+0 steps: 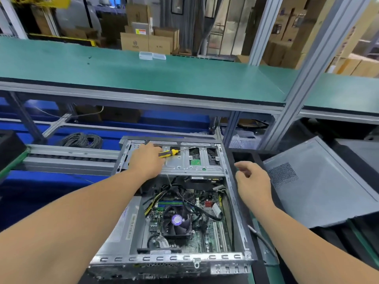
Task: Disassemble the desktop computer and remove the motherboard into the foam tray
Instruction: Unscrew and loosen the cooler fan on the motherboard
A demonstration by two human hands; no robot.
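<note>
open computer case (231,187) at centre, motherboard (207,228) inside it toward 6 o'clock, drive cage (196,162) above it at 12 o'clock, screwdriver (171,153) on the cage, removed side panel (320,187) at 3 o'clock, cable coil (82,140) at 10 o'clock, long shelf (143,74) behind

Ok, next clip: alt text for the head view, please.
A person's left hand rests on the drive cage of an open desktop computer case, at the handle of a yellow-and-black screwdriver, while the right hand hovers open beside the case. The motherboard sits inside; a removed side panel lies right.
</note>
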